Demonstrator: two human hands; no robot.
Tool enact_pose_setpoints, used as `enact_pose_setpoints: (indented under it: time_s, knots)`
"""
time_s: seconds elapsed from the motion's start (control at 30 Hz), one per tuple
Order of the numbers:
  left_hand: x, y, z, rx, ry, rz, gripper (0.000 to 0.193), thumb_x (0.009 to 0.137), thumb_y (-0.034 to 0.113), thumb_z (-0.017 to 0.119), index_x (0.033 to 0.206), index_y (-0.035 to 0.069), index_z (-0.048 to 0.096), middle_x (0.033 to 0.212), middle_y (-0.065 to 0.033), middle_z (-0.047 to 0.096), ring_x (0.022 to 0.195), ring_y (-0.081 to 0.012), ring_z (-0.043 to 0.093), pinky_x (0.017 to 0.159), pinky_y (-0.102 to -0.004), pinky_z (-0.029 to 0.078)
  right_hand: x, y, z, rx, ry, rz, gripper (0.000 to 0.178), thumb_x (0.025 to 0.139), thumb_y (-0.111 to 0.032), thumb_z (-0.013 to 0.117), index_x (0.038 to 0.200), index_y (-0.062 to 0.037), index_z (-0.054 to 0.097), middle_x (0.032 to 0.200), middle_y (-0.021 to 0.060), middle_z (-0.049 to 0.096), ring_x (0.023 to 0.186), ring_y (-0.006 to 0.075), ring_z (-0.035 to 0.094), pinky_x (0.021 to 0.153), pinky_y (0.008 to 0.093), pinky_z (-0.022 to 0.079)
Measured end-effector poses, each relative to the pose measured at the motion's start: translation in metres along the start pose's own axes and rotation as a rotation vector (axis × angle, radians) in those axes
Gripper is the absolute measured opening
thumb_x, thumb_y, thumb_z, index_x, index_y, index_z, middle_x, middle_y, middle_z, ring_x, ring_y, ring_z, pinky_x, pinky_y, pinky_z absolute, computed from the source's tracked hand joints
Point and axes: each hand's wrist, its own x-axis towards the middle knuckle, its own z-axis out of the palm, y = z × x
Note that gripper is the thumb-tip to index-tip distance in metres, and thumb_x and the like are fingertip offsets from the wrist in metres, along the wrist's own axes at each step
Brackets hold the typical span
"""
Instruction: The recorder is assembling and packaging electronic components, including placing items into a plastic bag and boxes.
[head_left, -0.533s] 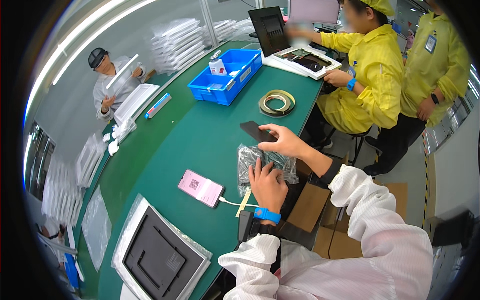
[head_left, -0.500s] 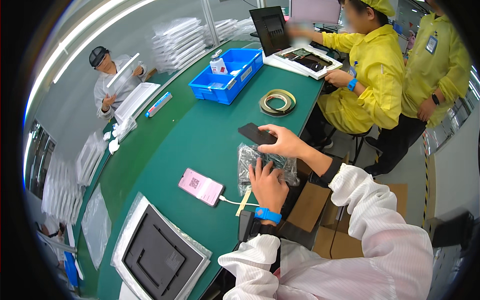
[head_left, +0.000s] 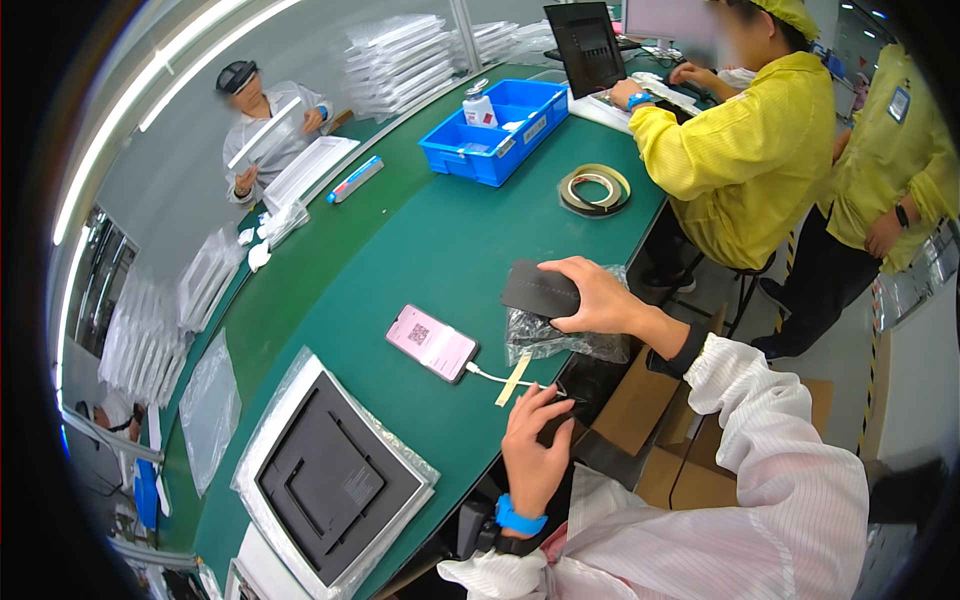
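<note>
the phone [head_left: 432, 343] lies left of the bag [head_left: 540, 340], on the table [head_left: 350, 270].

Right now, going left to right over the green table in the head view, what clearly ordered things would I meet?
Plastic sheet, black panel, phone, black plate in the right hand, tape roll.

1 thin, black rectangular plate [head_left: 536, 289] is held in the right hand [head_left: 603, 299].
</note>
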Motion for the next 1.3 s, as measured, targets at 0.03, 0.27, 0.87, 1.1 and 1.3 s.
enact_pose_setpoints:
  time_s: [0.03, 0.27, 0.87, 1.1, 1.3]
  knots:
    - [-0.006, -0.001, -0.011, -0.079, -0.002, -0.051, 0.023, 0.07, -0.001, 0.067, 0.092, 0.005, 0.068, 0.108, -0.0126, 0.063, 0.112, -0.0319, 0.053, 0.096, -0.038, 0.039, 0.0, -0.004, -0.002, 0.012, -0.004, 0.018, 0.072, 0.06, -0.024, 0.072, 0.125, -0.007, 0.046, 0.116, 0.0197, 0.051, 0.11, 0.0355, 0.047, 0.096, 0.0403, 0.038]
    - [-0.09, -0.008, -0.107, -0.644, 0.155, -0.549, 0.021, 0.072, -0.012, 0.061, 0.093, -0.007, 0.062, 0.113, -0.0222, 0.058, 0.11, -0.0281, 0.054, 0.097, -0.0349, 0.04, 0.005, 0.001, 0.0, 0.013, -0.001, 0.035, 0.071, 0.06, -0.023, 0.072, 0.124, -0.0066, 0.047, 0.118, 0.0172, 0.05, 0.112, 0.0344, 0.046, 0.097, 0.0395, 0.038]
    - [-0.174, -0.006, -0.208, -0.205, 0.645, -0.418, 0.016, 0.087, 0.008, 0.056, 0.098, -0.003, 0.059, 0.094, -0.0112, 0.063, 0.087, -0.0187, 0.059, 0.083, -0.0303, 0.045, -0.006, 0.011, 0.013, -0.048, 0.076, 0.083, 0.075, 0.058, -0.025, 0.072, 0.125, -0.0067, 0.045, 0.118, 0.0178, 0.051, 0.11, 0.035, 0.046, 0.098, 0.0406, 0.035]
    - [-0.195, -0.03, -0.23, -0.11, 0.943, -0.32, 0.019, 0.088, 0.012, 0.057, 0.099, -0.003, 0.056, 0.083, -0.0087, 0.06, 0.076, -0.0163, 0.056, 0.075, -0.0287, 0.044, 0.001, 0.001, 0.022, -0.016, 0.156, 0.094, 0.077, 0.057, -0.024, 0.075, 0.125, -0.0066, 0.045, 0.119, 0.0166, 0.052, 0.11, 0.0333, 0.049, 0.097, 0.0394, 0.037]
    - [-0.205, -0.078, -0.251, 0.103, 1.254, -0.179, 0.02, 0.09, 0.011, 0.052, 0.104, -0.002, 0.056, 0.068, -0.0035, 0.051, 0.056, -0.0126, 0.043, 0.053, -0.027, 0.036, 0.001, 0.005, 0.024, 0.92, 0.469, 0.264, 0.068, 0.075, -0.016, 0.07, 0.133, -0.0094, 0.035, 0.114, 0.0119, 0.053, 0.097, 0.0195, 0.054, 0.084, 0.0313, 0.043]
